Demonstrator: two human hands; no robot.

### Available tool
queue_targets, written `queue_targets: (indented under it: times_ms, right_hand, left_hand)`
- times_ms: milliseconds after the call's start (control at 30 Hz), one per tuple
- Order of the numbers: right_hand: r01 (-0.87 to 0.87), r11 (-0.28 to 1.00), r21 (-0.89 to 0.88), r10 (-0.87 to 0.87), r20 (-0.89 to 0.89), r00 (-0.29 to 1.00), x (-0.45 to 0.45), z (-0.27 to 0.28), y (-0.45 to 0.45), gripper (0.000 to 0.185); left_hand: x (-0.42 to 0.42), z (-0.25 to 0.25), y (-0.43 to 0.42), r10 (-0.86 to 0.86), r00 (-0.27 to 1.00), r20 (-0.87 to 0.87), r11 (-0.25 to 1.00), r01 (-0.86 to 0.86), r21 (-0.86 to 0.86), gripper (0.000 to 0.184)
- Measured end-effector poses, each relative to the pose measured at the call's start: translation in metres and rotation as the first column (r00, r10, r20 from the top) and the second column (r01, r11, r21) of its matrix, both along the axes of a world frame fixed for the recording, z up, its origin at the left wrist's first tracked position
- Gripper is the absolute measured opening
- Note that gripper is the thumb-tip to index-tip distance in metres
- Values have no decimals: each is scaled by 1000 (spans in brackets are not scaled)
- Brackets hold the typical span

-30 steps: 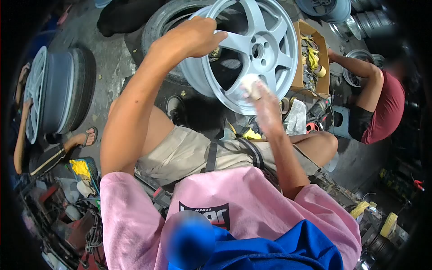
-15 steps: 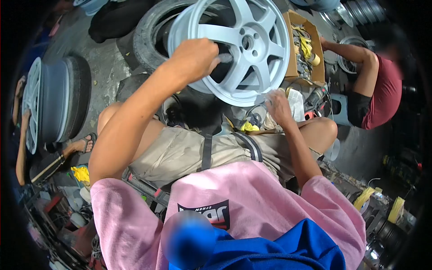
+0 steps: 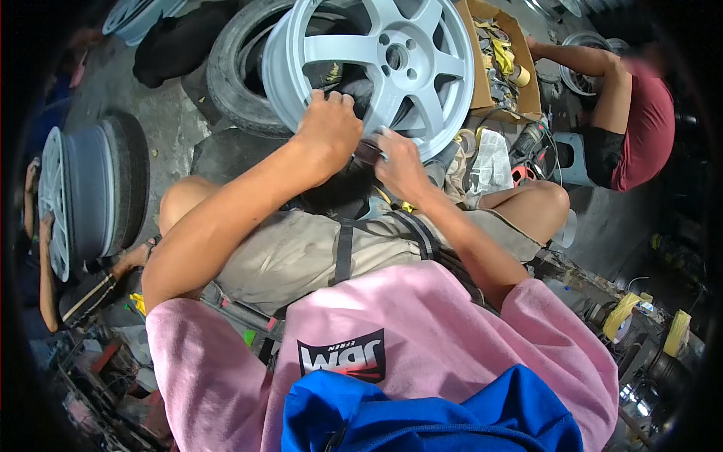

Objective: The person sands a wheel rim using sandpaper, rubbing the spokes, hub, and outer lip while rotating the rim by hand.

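Reaching in at the far left, a co-worker's hand (image 3: 47, 224) lay against a pale grey wheel (image 3: 86, 196), a dark tyre (image 3: 132, 188) just beyond its barrel. Further along, a dusty tyre (image 3: 230, 87) rested on the floor. I saw the left hand (image 3: 331, 129) over the lower left edge of a spoked rim (image 3: 399, 80), which was tilted up ahead of the person's lap; its fingers were bent and close together, but what they pinched I couldn't tell. Just beside it, a small dark piece (image 3: 367, 153) showed near the right hand (image 3: 401, 162), whose fingers curled inward; whether they gripped it, I couldn't tell. Rightward sat a cardboard box (image 3: 480, 87) of odds and ends, then someone's maroon shirt (image 3: 649, 135).
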State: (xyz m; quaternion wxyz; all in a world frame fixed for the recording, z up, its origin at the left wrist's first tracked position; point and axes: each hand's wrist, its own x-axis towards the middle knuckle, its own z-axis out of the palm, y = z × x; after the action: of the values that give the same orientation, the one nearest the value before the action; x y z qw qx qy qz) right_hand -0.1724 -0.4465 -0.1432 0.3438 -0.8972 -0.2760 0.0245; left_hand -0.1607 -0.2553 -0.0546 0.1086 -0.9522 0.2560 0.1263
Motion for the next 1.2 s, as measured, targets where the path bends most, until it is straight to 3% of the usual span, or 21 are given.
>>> queue_targets:
  times_ms: [133,200,267,333,367,433,500,567,633,700,767,833,933,967,1033,1133,1200]
  right_hand:
    - [-162,983,-90,168,67,983,11,-17,-61,26]
    - [-173,980,-97,170,-39,985,13,-20,-66,22]
    - [-61,992,-112,52,-83,995,4,1,-24,13]
    - [31,991,133,-31,2,1000,6,0,21,11]
    - [44,990,136,-45,-1,999,9,9,31,11]
    - [63,995,77,-47,-188,981,15,27,42,12]
    - [64,986,155,-46,-117,992,12,6,21,14]
    - [-88,994,-73,88,0,996,10,-19,-26,32]
    - [-209,938,-276,244,97,965,25,-38,-86,18]
    - [-261,894,-364,270,-27,962,66,-55,-139,21]
    - [-417,763,-494,496,33,868,115,-62,-171,23]
    - [-430,619,-657,558,-18,830,157,-62,-195,22]
    - [-407,522,-750,595,-22,803,165,-51,-192,21]
    - [-410,521,-749,596,-25,803,153,-55,-190,21]
    - [-425,743,-518,578,175,797,113,-68,-180,19]
    - [-454,799,-394,512,51,857,73,-37,-145,20]
    - [-460,773,-436,520,21,854,88,-50,-160,20]
  left_hand:
    - [0,8,4,-23,999,-41,999,22,-28,15]
    - [-2,12,-1,-11,998,-54,1000,10,-29,15]
    - [-1,11,-2,-3,998,-65,1000,2,-19,15]
    - [0,5,-5,-11,996,-90,999,7,-40,16]
    - [1,5,-7,-24,995,-92,999,20,-36,16]
    - [1,5,-8,12,1000,3,1000,-12,-3,18]
    - [3,1,-6,-14,997,-81,999,12,-30,18]
    - [-1,-4,-8,-31,986,-166,998,21,-62,19]
    - [-12,-7,-17,-95,982,-160,989,76,-124,20]
    - [-19,-16,-27,-110,981,-159,987,89,-133,19]
    - [-21,-17,-33,-130,985,-112,990,122,-77,18]
    - [-18,-13,-31,-128,985,-118,989,118,-88,18]
    - [-17,-10,-26,-117,990,-84,991,110,-81,17]
    - [-14,-8,-26,-92,992,-91,994,87,-60,17]
    - [-12,-4,-24,-62,993,-96,997,59,-41,17]
    - [-15,-3,-27,-117,990,-73,993,118,2,18]
    - [-15,-12,-27,-140,982,-125,990,137,-35,19]
